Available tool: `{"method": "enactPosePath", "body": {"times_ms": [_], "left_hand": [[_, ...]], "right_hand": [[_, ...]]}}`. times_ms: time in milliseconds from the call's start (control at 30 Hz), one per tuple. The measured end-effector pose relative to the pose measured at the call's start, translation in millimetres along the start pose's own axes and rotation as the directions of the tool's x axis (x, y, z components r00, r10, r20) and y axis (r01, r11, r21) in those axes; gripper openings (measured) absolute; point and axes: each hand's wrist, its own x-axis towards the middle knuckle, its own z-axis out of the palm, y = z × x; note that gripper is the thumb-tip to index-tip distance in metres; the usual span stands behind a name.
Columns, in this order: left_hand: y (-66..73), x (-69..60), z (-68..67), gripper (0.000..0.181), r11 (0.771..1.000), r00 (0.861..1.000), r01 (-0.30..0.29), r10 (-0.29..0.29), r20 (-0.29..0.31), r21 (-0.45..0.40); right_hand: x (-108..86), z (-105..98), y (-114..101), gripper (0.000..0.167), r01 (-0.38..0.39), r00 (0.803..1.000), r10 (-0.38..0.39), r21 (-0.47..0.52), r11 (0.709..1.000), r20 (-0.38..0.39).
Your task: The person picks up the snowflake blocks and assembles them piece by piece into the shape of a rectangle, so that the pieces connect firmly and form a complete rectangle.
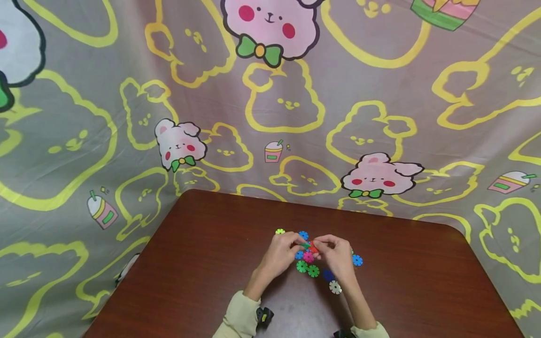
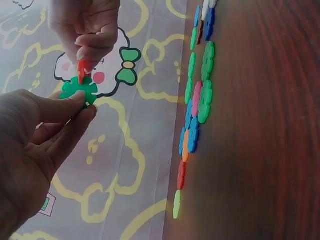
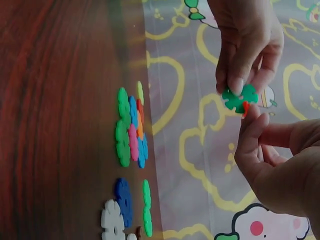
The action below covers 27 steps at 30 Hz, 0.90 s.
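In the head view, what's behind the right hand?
Beside the right hand, a blue disc shows on the table; whatever the hand itself covers cannot be seen.

Green notched disc (image 2: 88, 89), red-orange disc (image 2: 81, 71) crosswise at its rim, both held aloft

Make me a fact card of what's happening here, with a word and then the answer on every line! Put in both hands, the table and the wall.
Left hand: pinches a green disc
Right hand: pinches a red piece at the green disc's edge
Table: brown
On it: notched discs, including a pink disc and white disc
Wall: patterned cloth with cartoon animals and drink cups
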Motion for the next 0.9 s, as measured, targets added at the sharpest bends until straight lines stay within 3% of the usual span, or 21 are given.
{"method": "enactPosePath", "body": {"times_ms": [300, 500, 700, 900], "left_hand": [[-0.4, -0.9, 1.4, 0.008, 0.997, 0.998, 0.063, -0.061, 0.033, -0.055], [-3.0, -1.3, 2.2, 0.008, 0.995, 0.997, 0.078, -0.077, 0.006, -0.064], [-8.8, -0.6, 1.5, 0.006, 0.993, 0.995, 0.088, -0.091, -0.041, -0.074], [-10.9, 0.5, 1.5, 0.007, 0.992, 0.993, 0.096, -0.102, -0.068, -0.085]], "right_hand": [[0.0, -2, 3, 0.016, -0.034, 0.999, 0.033, 0.105, 0.994, 0.007], [3.7, -7, 6, 0.024, -0.018, 0.999, 0.016, 0.080, 0.997, 0.031], [10.6, -26, 12, 0.023, 0.030, 0.999, -0.031, -0.075, 0.997, -0.015], [15.6, -52, 19, 0.017, 0.087, 0.996, -0.093, -0.266, 0.960, -0.010]]}}
